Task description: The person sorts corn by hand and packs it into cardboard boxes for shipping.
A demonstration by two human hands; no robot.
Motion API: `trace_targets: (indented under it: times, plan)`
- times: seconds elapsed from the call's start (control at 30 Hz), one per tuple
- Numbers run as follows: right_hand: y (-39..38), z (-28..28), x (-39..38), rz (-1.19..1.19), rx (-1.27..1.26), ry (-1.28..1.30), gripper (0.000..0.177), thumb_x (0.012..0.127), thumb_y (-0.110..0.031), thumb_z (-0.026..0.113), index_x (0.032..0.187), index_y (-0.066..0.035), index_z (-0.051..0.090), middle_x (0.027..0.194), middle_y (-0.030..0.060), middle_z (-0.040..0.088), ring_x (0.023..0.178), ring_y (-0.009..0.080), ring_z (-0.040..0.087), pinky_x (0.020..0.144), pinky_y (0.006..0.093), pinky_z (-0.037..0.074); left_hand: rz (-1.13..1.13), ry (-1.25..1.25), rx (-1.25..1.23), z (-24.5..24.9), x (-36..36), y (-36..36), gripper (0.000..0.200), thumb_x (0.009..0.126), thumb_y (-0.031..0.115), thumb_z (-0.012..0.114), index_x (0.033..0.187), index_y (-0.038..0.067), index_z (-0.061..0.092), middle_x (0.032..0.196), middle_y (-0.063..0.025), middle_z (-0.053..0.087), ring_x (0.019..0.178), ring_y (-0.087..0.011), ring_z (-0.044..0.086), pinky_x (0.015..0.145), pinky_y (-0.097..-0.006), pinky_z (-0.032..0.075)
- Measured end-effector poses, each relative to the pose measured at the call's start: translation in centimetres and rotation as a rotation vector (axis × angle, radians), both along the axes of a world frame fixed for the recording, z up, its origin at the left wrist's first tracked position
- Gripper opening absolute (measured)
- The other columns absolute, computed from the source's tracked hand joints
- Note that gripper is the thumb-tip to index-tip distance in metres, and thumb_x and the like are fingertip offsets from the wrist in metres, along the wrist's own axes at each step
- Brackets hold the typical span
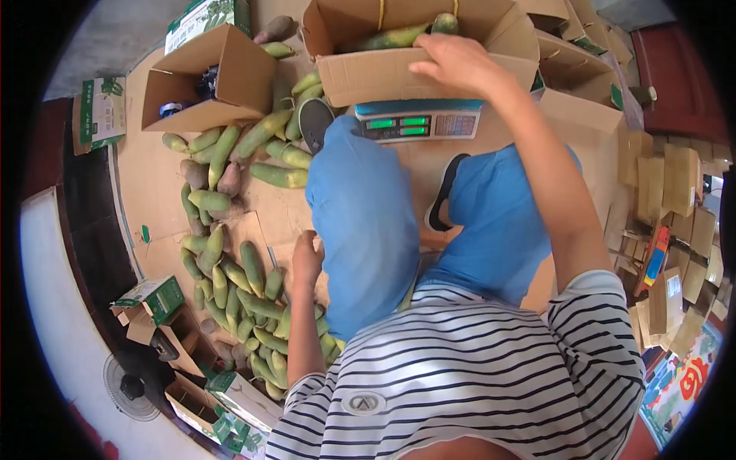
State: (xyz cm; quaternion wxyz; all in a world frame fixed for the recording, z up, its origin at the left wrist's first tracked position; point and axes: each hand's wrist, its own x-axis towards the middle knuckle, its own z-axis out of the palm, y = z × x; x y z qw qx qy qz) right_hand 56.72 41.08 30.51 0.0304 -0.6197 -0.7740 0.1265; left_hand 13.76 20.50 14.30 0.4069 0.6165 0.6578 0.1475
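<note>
Head view: we look down past our striped shirt [452, 360] and blue trousers [364, 222] at the work between and beyond our knees.
Right hand: our right hand [458, 63] lies across the near rim of a wide, open, brown cardboard carton [360, 83]; its fingers are apart, but we cannot tell whether they grip the rim.
Vegetables in the carton: a long, green-and-pale vegetable [395, 37] lies inside, and the rounded end of another [445, 23] shows just behind our fingers; we cannot tell whether we touch it.
Carton wall: if our forearm leans on it, we judge the thin cardboard could buckle or the whole carton tip towards us.
Scale: a blue-topped electronic scale with grey keys [458, 124] sits under the carton, its green displays lit but too blurred to read; the carton seems to overhang it, so a resting hand could falsify the weight.
Left hand: our left hand [307, 257] hangs beside the left knee, well apart from the other; its fingers are partly hidden, so we cannot tell whether it holds anything.
Left shoe: our dark, pale-edged shoe [316, 124] stands close beside scale and loose produce; a shift of that foot could bump the scale or bruise a vegetable.
Floor pile: smooth, green, elongated vegetables [253, 264] lie loose on brown cardboard sheeting [284, 211]; being rounded, they could roll underfoot.
</note>
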Motion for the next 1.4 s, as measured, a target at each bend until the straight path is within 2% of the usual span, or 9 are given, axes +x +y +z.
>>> trace_targets:
  times: [0.33,0.47,0.57,0.63,0.7,0.77,1.07,1.23,1.4]
  plan:
    - [-0.2,0.6,-0.7,-0.079,0.162,-0.007,0.051,0.091,-0.05,0.041,0.108,-0.005,0.057,0.105,0.0128,0.06,0.1,0.0294,0.057,0.082,0.0427,0.047,-0.069,0.254,-0.494,-7.9,-5.7,-11.8,0.029,0.078,0.017,0.061,0.103,0.002,0.056,0.098,-0.021,0.061,0.093,-0.0337,0.058,0.08,-0.0398,0.045]
    - [-0.4,1.8,-1.1,-0.115,-0.003,-0.032,0.049,0.091,-0.047,0.044,0.114,-0.005,0.055,0.113,0.0145,0.059,0.105,0.0312,0.056,0.086,0.0416,0.046,-0.06,0.19,-0.5,-9.1,-5.1,-10.3,0.033,0.077,0.018,0.061,0.106,0.002,0.055,0.101,-0.0224,0.06,0.095,-0.0356,0.058,0.082,-0.0416,0.045]
    - [-1.1,2.5,-1.5,-0.1,0.019,-0.021,0.037,0.084,-0.036,0.054,0.099,-0.003,0.064,0.101,0.0193,0.063,0.097,0.0324,0.059,0.085,0.0419,0.045,-0.075,0.177,-0.422,-10.4,-5.5,-8.5,0.035,0.077,0.019,0.061,0.107,0.003,0.054,0.103,-0.0235,0.06,0.097,-0.0371,0.058,0.083,-0.0429,0.045]
    - [-1.0,2.1,-1.6,-0.09,-0.081,-0.169,0.042,0.083,-0.035,0.057,0.107,-0.001,0.059,0.106,0.0217,0.06,0.098,0.0339,0.058,0.086,0.0415,0.045,-0.125,0.338,-0.306,-12.2,-8.1,-9.4,0.046,0.08,0.035,0.063,0.11,0.003,0.052,0.101,-0.0229,0.061,0.095,-0.0376,0.058,0.08,-0.0429,0.047]
    - [-1.4,3.0,-2.7,-0.068,-0.122,-0.041,0.041,0.084,-0.037,0.056,0.103,-0.001,0.059,0.103,0.0215,0.061,0.096,0.0356,0.058,0.082,0.0426,0.047,0.045,0.365,-0.369,-7.3,-8.8,-7.3,0.041,0.08,0.035,0.064,0.102,0.002,0.056,0.097,-0.0232,0.062,0.091,-0.038,0.059,0.078,-0.0421,0.047]
    - [0.4,-0.9,1.4,0.083,-0.093,-0.038,0.053,0.089,-0.039,0.053,0.129,-0.005,0.044,0.122,0.0192,0.054,0.113,0.0342,0.051,0.092,0.0357,0.04,0.123,0.462,-0.29,-7.7,-12.2,-8.2,0.039,0.078,0.032,0.065,0.101,0.001,0.06,0.088,-0.0205,0.065,0.085,-0.0341,0.063,0.075,-0.0396,0.049]
    - [0.9,-2.4,1.2,-0.023,-0.029,-0.034,0.052,0.088,-0.042,0.054,0.125,-0.005,0.047,0.115,0.0208,0.058,0.108,0.0359,0.054,0.088,0.0377,0.042,-0.062,0.425,-0.892,-9.1,-9.8,-16.9,0.062,0.064,0.044,0.074,0.106,0.003,0.053,0.108,-0.0218,0.059,0.104,-0.0347,0.056,0.084,-0.0393,0.047]
    - [0.9,-2.5,1.2,-0.014,-0.004,-0.079,0.054,0.088,-0.041,0.055,0.126,-0.004,0.046,0.113,0.022,0.058,0.106,0.0361,0.055,0.087,0.0387,0.043,0.069,0.715,-0.884,-8.7,-7.0,-21.1,0.049,0.073,0.024,0.069,0.114,0.011,0.045,0.11,-0.016,0.055,0.106,-0.0362,0.055,0.085,-0.0426,0.048]
    - [0.3,-1.7,0.5,0.038,0.048,-0.125,0.048,0.088,-0.038,0.053,0.122,-0.004,0.047,0.106,0.0209,0.061,0.1,0.0379,0.056,0.082,0.0418,0.045,0.061,0.627,-0.659,-7.6,-7.0,-18.3,0.049,0.072,0.015,0.065,0.116,0.01,0.043,0.107,-0.0175,0.054,0.099,-0.0368,0.055,0.08,-0.0439,0.048]
